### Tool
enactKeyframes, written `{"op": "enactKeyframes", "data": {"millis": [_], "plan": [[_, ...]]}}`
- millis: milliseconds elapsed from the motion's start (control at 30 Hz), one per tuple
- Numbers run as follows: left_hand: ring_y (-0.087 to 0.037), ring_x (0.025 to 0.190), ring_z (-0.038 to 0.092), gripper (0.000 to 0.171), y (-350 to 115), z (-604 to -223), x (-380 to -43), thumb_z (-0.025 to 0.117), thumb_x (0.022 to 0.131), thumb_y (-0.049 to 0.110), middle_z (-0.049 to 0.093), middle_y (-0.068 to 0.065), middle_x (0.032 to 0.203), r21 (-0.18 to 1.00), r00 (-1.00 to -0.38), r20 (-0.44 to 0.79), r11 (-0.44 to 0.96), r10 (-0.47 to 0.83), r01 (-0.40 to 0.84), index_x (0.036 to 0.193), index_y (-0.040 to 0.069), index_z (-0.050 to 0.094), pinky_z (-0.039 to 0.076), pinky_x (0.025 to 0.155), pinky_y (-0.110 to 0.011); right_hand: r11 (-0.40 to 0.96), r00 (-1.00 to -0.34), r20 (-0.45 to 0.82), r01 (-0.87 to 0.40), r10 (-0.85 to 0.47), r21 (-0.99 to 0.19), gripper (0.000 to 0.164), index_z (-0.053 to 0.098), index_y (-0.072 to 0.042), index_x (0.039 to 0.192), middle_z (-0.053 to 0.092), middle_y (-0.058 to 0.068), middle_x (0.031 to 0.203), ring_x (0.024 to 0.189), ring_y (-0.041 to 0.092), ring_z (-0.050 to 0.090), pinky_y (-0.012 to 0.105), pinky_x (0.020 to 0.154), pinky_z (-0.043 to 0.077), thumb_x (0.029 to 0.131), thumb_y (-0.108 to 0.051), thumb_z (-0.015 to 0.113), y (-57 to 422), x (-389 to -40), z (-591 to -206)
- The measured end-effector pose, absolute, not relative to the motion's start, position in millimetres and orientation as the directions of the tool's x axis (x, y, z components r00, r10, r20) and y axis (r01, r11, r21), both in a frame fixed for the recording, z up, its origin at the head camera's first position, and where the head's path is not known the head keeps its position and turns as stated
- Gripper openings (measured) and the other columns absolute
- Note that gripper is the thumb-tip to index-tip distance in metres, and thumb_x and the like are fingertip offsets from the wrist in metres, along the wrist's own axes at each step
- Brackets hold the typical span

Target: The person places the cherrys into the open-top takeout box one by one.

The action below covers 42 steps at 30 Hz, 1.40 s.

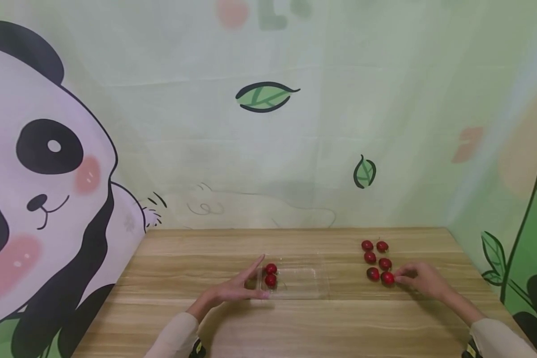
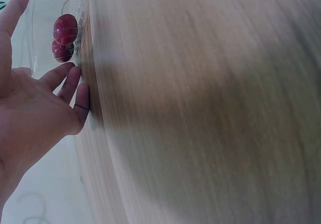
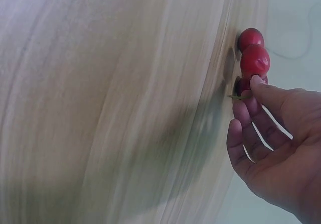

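A clear plastic box lies on the table with two red cherries at its left end. My left hand is spread around that end, thumb and fingers apart; the left wrist view shows the fingertips close to the box beside the cherries. To the right, several cherries lie in two rough columns. My right hand pinches the nearest right cherry at its stem side with thumb and forefinger. In the right wrist view, a bit of green stem pokes out by the fingertips.
The wooden table ends at a cloth backdrop printed with a panda and leaves. Table surface lies between the box and the group of cherries. Pale sleeves cover both forearms.
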<state>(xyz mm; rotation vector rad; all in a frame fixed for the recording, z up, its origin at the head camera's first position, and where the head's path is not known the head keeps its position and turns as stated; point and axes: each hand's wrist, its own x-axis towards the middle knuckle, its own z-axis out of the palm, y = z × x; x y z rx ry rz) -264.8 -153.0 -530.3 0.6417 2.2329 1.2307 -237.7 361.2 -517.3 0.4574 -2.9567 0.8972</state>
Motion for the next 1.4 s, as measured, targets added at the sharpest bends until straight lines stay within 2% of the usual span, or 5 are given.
{"op": "enactKeyframes", "data": {"millis": [333,867,1033,1233,1400], "plan": [[-0.045,0.155,0.022,0.110,-153.0,-529.5,-264.4,0.075,0.090,0.047,0.022,-0.026,0.167,0.866,-0.758,-0.206,0.476,0.619,0.153,0.166,0.027,-0.002,0.020,0.119,-0.074,0.764,-0.951,0.095,-0.293,-0.293,-0.574,0.008,0.075,-0.004,0.094,0.077,0.007,0.091,0.082,0.009,0.068,0.021,0.076,0.055,0.090,-0.011,0.074,350.1,-238.0,-512.7],[-0.043,0.156,0.022,0.110,-153.1,-529.2,-265.9,0.075,0.091,0.047,0.021,-0.023,0.168,0.863,-0.757,-0.205,0.479,0.620,0.158,0.166,0.027,-0.002,0.018,0.121,-0.071,0.701,-0.922,0.109,-0.355,-0.371,-0.619,0.007,0.075,-0.003,0.094,0.076,0.006,0.090,0.079,0.005,0.066,0.020,0.070,0.056,0.093,-0.008,0.071,313.9,-240.0,-496.1],[-0.042,0.156,0.022,0.109,-154.2,-530.9,-265.5,0.075,0.090,0.049,0.024,-0.023,0.168,0.857,-0.760,-0.206,0.488,0.616,0.164,0.166,0.027,-0.001,0.017,0.121,-0.072,0.681,-0.908,0.145,-0.393,-0.393,-0.618,0.006,0.077,-0.005,0.092,0.076,0.003,0.086,0.075,-0.003,0.061,0.019,0.069,0.054,0.093,-0.009,0.073,300.3,-242.7,-493.1],[-0.041,0.156,0.021,0.109,-155.1,-531.6,-265.7,0.075,0.090,0.050,0.023,-0.022,0.168,0.856,-0.761,-0.208,0.491,0.614,0.162,0.166,0.027,-0.001,0.018,0.121,-0.071,0.652,-0.898,0.142,-0.404,-0.417,-0.642,0.008,0.077,-0.005,0.094,0.075,0.006,0.084,0.069,-0.002,0.051,0.018,0.062,0.047,0.094,-0.012,0.072,281.1,-247.4,-486.4],[-0.042,0.156,0.021,0.111,-155.6,-531.6,-265.3,0.075,0.090,0.050,0.022,-0.023,0.168,0.857,-0.762,-0.210,0.490,0.613,0.158,0.166,0.027,-0.002,0.018,0.121,-0.072,0.616,-0.888,0.104,-0.390,-0.447,-0.684,0.010,0.078,-0.005,0.096,0.077,0.008,0.091,0.077,0.004,0.063,0.019,0.068,0.054,0.095,-0.013,0.071,262.1,-251.0,-479.2]]}}
